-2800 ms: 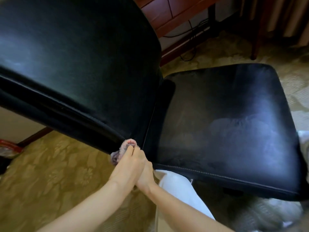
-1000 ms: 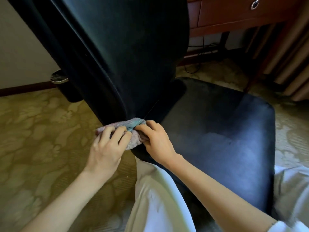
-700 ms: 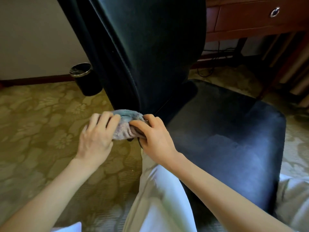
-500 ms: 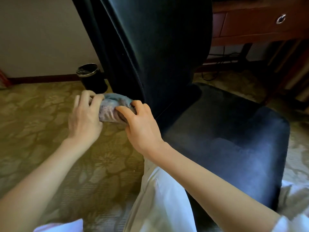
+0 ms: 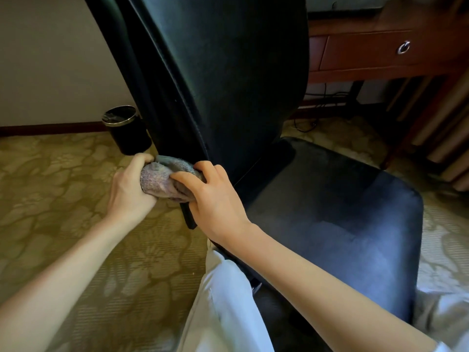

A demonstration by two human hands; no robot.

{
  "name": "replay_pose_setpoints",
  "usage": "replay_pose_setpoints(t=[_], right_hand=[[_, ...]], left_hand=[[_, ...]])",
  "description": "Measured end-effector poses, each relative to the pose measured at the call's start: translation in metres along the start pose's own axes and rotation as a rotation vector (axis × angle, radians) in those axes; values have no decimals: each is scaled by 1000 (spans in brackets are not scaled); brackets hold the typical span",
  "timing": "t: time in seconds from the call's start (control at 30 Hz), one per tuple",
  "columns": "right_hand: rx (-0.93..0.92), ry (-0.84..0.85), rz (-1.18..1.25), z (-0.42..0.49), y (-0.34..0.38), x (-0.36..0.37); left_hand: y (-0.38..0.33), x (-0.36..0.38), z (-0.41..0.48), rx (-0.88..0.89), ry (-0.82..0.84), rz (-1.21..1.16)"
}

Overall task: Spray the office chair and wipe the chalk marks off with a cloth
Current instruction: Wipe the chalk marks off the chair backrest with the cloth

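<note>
Am gripping bunched cloth (image 5: 162,180) with left hand (image 5: 129,191) and right hand (image 5: 215,201), both curling around it, pressing against chair backrest (image 5: 228,72) lower edge.

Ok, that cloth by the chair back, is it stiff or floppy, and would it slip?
Probably floppy: the cloth is bunched into a soft wad between the left hand and right hand. Likely light, as fingers alone hold it. Its fuzzy pile would probably drag on the smooth chair back, not slip.
</note>
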State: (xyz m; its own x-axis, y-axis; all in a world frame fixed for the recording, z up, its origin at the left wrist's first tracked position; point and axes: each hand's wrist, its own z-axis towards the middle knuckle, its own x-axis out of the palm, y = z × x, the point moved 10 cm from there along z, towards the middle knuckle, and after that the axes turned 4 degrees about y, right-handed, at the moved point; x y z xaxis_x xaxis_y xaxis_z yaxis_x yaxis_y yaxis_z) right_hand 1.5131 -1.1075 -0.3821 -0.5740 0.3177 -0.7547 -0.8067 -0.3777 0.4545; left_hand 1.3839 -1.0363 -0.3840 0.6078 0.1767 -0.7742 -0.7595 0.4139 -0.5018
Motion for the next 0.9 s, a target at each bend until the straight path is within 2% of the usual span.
replay_pose_setpoints(t=[0.73,0.9], right_hand=[[-47,49,-52,-56,16,-19],[-64,48,-70,-73,17,-25]], left_hand=[[-20,-5,-71,-91,84,-27],[-34,-8,-87,-29,111,-1]])
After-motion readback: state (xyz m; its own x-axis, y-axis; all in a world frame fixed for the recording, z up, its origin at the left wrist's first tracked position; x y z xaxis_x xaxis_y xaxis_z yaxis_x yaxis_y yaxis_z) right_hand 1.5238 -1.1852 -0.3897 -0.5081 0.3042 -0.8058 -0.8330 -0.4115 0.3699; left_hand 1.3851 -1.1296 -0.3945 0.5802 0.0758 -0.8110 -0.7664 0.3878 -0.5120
